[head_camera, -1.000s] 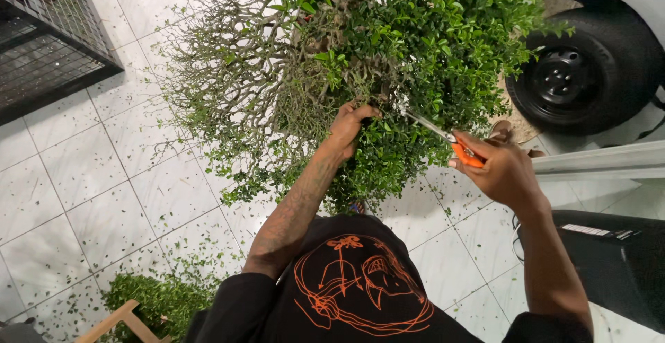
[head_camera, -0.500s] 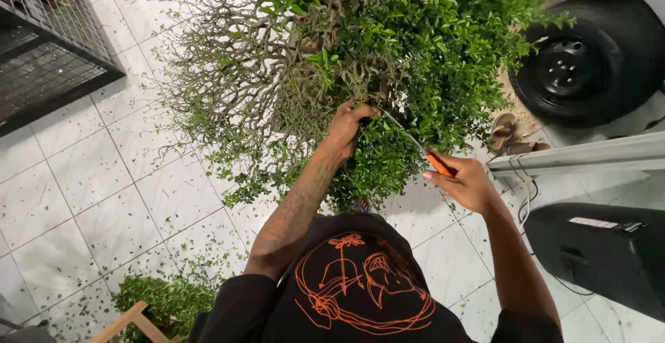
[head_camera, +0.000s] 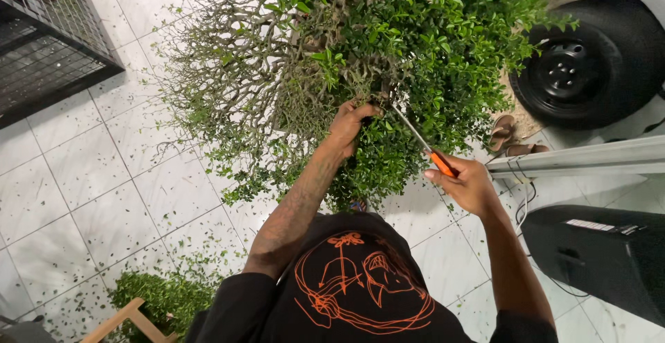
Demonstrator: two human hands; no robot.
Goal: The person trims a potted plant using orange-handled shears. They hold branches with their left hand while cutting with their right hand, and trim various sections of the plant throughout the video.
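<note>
A big leafy shrub (head_camera: 415, 45) fills the upper frame. Below its crown, the left hand (head_camera: 350, 125) closes on a twig among the foliage. Just right of the shrub, the right hand (head_camera: 467, 183) grips orange-handled shears (head_camera: 419, 138), blades reaching into the leaves.

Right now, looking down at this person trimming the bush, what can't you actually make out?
All in the head view:
- Shear blades: tips buried in the bush's leaves, so the twig being cut is hidden.
- Left hand: fingertips sunk in foliage; what its grip closes on cannot be told.
- Right hand: covers most of the orange handles.
- Bush's trunk and pot: hidden by foliage and the person's body.
- Car wheel: cut off by the right edge.
</note>
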